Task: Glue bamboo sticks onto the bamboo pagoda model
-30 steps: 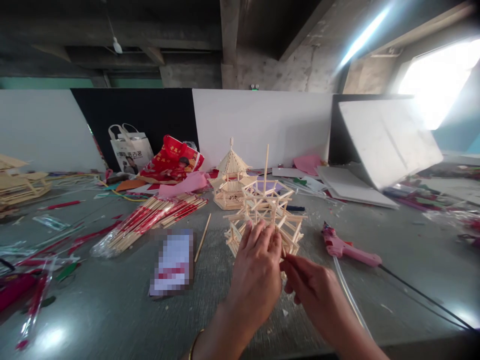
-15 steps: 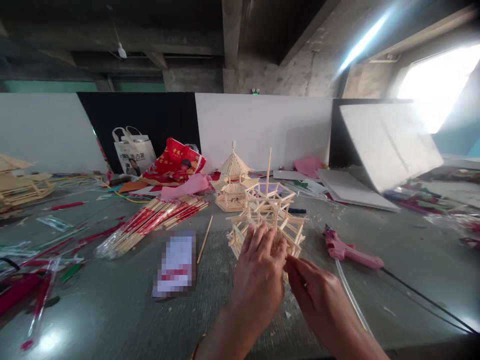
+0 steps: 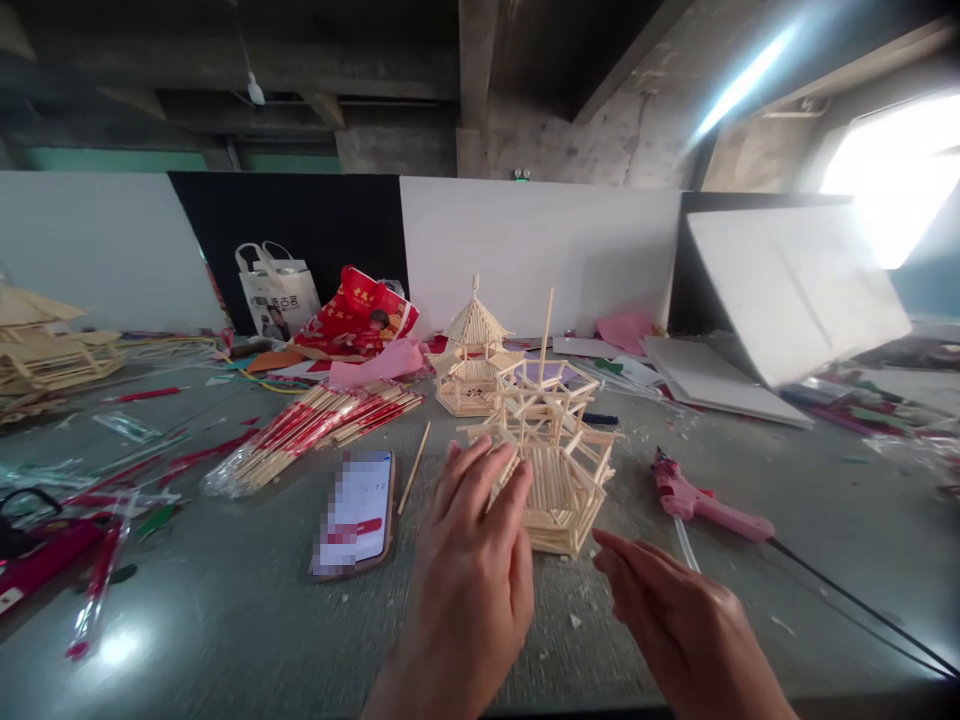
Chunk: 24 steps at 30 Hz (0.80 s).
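Observation:
A small pavilion frame of thin wooden sticks (image 3: 559, 490) stands on the table before me, with slatted floor panels at its front. My left hand (image 3: 476, 560) has its fingers stretched out and somewhat apart over the frame's left side, hiding that part; whether they press on it I cannot tell. Just off the front right corner is my right hand (image 3: 679, 610), apart from the frame, fingers drawn together with nothing showing between the tips. A taller stick pavilion with a pointed roof (image 3: 474, 345) stands behind. One upright stick (image 3: 546, 335) rises from the frame's rear.
On the right lies a pink glue gun (image 3: 709, 510) with its cord. A phone (image 3: 356, 515), a loose stick (image 3: 415, 468) and bagged sticks (image 3: 300, 430) lie left. Another stick model (image 3: 60, 345) stands far left. White boards (image 3: 720, 380) and paper scraps fill the back.
Both hands have drawn apart: the left slid left, uncovering the slatted front panel, and the right moved right, off the frame. The view has shifted slightly.

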Available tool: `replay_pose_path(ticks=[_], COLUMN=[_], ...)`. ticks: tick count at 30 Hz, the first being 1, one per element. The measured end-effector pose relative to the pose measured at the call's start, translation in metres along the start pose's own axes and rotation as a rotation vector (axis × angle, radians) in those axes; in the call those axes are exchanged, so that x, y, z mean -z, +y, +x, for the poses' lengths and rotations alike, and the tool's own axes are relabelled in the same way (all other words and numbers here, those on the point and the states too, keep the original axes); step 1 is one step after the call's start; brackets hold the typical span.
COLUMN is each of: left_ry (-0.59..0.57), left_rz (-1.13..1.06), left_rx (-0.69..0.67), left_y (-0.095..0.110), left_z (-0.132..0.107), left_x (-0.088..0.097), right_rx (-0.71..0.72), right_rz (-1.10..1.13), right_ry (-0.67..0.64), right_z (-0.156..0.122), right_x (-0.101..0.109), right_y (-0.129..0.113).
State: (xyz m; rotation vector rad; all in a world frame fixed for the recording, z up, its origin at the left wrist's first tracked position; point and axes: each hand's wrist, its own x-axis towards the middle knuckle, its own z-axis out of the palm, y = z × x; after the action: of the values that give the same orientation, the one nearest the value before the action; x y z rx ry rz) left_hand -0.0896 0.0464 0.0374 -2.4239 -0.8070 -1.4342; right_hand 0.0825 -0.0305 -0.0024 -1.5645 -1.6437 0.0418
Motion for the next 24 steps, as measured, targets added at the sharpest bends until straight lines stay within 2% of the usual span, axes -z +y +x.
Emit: replay_pose_path(ticks=[3, 9, 13, 24], left_ry=[-0.007, -0.251, -0.336, -0.367], left_rz=[0.005, 0.044, 0.050, 0.041], left_rx=[0.008, 0.054, 0.024, 0.007], left_y=[0.003, 0.012, 0.016, 0.018], left_z=[-0.006, -0.012, -0.012, -0.008], left_x=[0.001, -0.016, -0.027, -0.043], right_rx=[0.006, 0.009, -0.028, -0.047], right_rz=[-0.043, -0.121, -0.131, -0.113], right_ry=[-0.042, -0.015, -0.042, -0.068], right_z=[0.002, 0.016, 0.023, 0.029], right_x=[-0.003, -0.006, -0.007, -0.013], right_y=[0.001, 0.006, 0.006, 0.011])
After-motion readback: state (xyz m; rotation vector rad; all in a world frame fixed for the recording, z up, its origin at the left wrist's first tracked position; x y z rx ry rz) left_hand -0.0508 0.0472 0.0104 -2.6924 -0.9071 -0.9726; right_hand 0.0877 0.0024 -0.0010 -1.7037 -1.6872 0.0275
